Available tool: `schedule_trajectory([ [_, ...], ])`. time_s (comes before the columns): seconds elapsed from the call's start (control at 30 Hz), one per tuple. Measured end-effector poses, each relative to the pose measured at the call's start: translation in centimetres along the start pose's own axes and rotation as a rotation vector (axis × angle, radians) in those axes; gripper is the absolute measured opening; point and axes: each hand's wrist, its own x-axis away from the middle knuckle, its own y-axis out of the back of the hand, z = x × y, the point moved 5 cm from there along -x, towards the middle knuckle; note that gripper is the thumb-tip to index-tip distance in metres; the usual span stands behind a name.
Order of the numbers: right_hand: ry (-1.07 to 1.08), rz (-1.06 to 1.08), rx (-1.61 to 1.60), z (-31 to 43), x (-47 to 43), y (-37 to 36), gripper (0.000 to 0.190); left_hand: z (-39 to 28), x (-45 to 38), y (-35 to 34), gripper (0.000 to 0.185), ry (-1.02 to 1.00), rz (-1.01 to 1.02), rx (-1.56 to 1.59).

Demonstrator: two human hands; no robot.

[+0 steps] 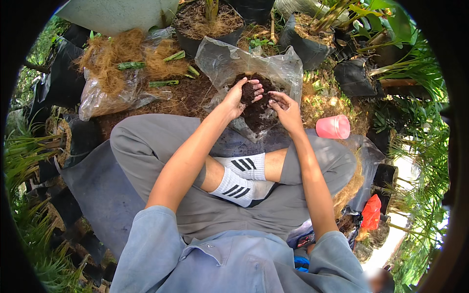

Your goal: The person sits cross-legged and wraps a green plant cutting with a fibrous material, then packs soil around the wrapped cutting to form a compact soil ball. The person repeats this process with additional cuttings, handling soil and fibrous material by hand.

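Observation:
Dark soil (pixel 256 116) lies on a clear plastic sheet or bag (pixel 216 58) spread on the ground in front of my crossed legs. Cupped over it, my left hand (pixel 238 97) holds a clump of soil (pixel 248 92) in its palm, the fingers pointing right. My right hand (pixel 285 108) hovers at the right side of the pile, its fingers bent and dirty with soil. Whether those fingertips pinch a little soil is too small to tell. A pink plastic cup (pixel 333 127) rests on its side to the right, beyond my right knee.
Brown coconut fibre (pixel 110 60) and cut green stem pieces (pixel 163 83) lie on clear plastic (pixel 110 96) at left. Black grow bags with plants (pixel 307 44) stand ahead. A red plastic bag (pixel 371 212) lies at right. Part of a person (pixel 381 281) shows at lower right.

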Motion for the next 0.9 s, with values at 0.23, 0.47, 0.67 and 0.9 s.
schedule_trajectory([
  [0.23, 0.446, 0.037, 0.360, 4.6, 2.4, -3.8, 0.046, 0.9, 0.9, 0.0, 0.052, 0.065, -0.020, -0.026],
  [0.47, 0.543, 0.242, 0.885, 4.1, 4.2, -7.7, 0.071, 1.1, 1.3, -0.2, 0.040, 0.053, -0.061, -0.005],
  [0.67, 0.460, 0.236, 0.702, 4.7, 3.5, -7.0, 0.062, 0.5, 1.8, 0.2, 0.037, 0.055, -0.207, -0.132],
  [0.9, 0.523, 0.198, 0.837, 4.6, 3.7, -7.5, 0.077, 1.2, 1.4, -1.1, 0.038, 0.019, -0.002, 0.072],
])
